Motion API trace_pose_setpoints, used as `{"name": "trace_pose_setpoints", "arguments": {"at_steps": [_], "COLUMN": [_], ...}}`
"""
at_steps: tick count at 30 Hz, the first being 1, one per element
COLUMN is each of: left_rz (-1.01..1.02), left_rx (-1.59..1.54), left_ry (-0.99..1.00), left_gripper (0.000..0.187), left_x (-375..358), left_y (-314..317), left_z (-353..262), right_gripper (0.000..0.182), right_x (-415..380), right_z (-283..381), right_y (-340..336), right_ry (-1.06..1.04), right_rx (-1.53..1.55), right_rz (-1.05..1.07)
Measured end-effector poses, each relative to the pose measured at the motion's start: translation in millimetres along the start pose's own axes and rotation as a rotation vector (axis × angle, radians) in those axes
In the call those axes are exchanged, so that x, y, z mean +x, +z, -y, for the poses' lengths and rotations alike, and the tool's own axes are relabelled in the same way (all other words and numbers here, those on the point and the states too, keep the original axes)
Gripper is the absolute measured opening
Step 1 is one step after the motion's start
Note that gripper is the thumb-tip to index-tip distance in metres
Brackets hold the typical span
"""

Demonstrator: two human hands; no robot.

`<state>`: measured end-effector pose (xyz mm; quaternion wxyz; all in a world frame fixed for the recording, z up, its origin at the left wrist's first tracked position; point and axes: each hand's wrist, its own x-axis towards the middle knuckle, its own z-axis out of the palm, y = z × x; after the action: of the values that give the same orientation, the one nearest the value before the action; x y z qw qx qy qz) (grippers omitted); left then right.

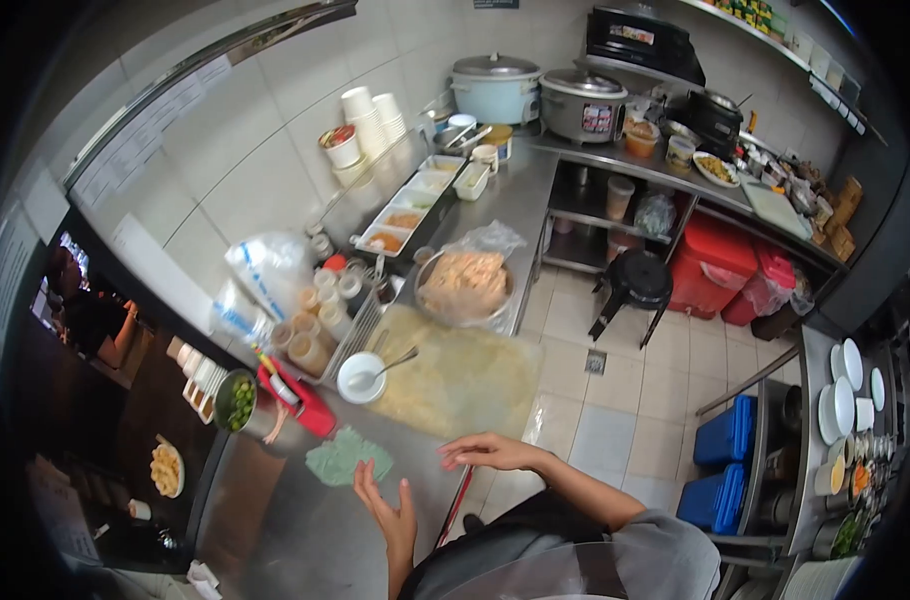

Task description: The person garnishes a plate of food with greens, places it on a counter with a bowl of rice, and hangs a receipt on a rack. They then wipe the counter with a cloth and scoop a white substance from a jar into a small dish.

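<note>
My left hand [387, 508] is raised over the steel counter [305, 545], fingers spread and nothing in them. Just beyond its fingertips lies a crumpled green cloth [343, 455]. My right hand [490, 451] hovers palm down near the front edge of a worn, yellowish cutting board [465, 375], its fingers stretched out and empty. A white bowl [361, 378] with a spoon [400, 357] in it stands at the board's left corner. Behind the board is a large bowl of pale orange food [467, 284], partly covered by clear plastic.
Sauce bottles [310, 350] crowd a rack along the wall, beside a red holder [297, 400] and a pot of green pieces [240, 400]. Farther back are a topping tray [405, 217] and rice cookers [495, 88]. A black stool [637, 280] stands on the floor to the right.
</note>
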<state>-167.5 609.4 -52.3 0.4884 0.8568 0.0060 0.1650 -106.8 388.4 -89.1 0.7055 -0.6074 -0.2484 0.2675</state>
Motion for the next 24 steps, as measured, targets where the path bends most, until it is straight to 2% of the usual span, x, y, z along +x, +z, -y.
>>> {"name": "trace_pose_setpoints", "arguments": {"at_steps": [1, 5, 9, 11, 12, 15, 18, 21, 24], "left_rz": [0.025, 0.09, 0.143, 0.097, 0.073, 0.032, -0.03, -0.042, -0.015], "left_rx": [0.005, -0.033, -0.105, -0.111, -0.109, -0.076, -0.157, 0.007, 0.069], "left_ry": [0.038, 0.167, 0.206, 0.289, 0.327, 0.185, 0.116, 0.311, 0.359], "left_gripper": [0.056, 0.057, 0.059, 0.06, 0.061, 0.067, 0.067, 0.067, 0.065], "left_x": [3.4, 23.0, 32.3, 33.4, 33.0, 33.2, 40.5, 64.4, 90.4], "left_y": [17.6, 107.1, 178.6, 197.2, 204.0, 203.2, 211.5, 226.8, 252.9], "left_z": [-8.2, -46.6, -83.9, -90.8, -94.1, -105.1, -105.7, -125.1, -142.8], "right_gripper": [0.036, 0.032, 0.033, 0.034, 0.035, 0.038, 0.041, 0.046, 0.058], "right_x": [-14.5, -58.6, -73.7, -69.4, -63.4, -35.8, 2.7, 51.1, 108.8], "right_z": [10.4, 32.4, 39.6, 45.4, 47.2, 63.7, 99.9, 128.2, 144.5], "right_y": [-28.5, -127.3, -203.7, -238.7, -257.0, -301.0, -341.6, -407.6, -502.6], "right_ry": [0.014, 0.053, 0.027, 0.017, -0.012, -0.147, -0.38, -0.518, -0.489], "right_rx": [0.086, 0.063, 0.034, 0.028, -0.031, -0.069, -0.152, -0.418, -0.773], "right_rz": [-0.08, -0.315, -0.389, -0.459, -0.521, -0.626, -0.665, -0.709, -0.842]}}
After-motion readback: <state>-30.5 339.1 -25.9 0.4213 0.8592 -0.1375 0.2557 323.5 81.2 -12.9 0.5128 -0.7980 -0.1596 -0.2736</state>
